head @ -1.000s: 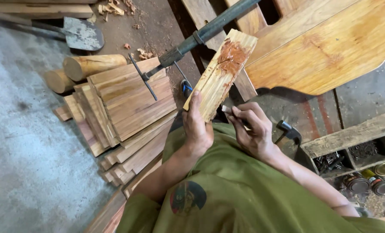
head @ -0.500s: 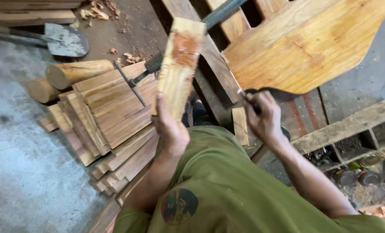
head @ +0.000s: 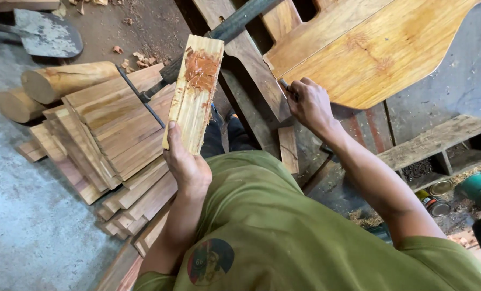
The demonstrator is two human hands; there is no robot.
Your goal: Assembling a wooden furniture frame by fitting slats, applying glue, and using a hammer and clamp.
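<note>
My left hand (head: 185, 164) grips the lower end of a short wooden plank (head: 194, 91) and holds it up lengthwise in front of me. The plank is pale with a rough reddish patch near its top. My right hand (head: 308, 102) is closed around a small dark tool, most of which is hidden in the fist, and rests against a dark wooden beam (head: 251, 81), to the right of the plank and apart from it.
Several cut planks (head: 111, 134) lie stacked on the floor at left, with two round logs (head: 63, 81) behind them and a shovel blade (head: 49, 33). A large curved wooden board (head: 370, 48) lies upper right. A wooden crate (head: 440, 145) and cans (head: 434, 196) sit at right.
My left hand has kept hold of the plank and turned it more upright. My right hand moved away from the plank, up and to the right, onto the dark beam.
</note>
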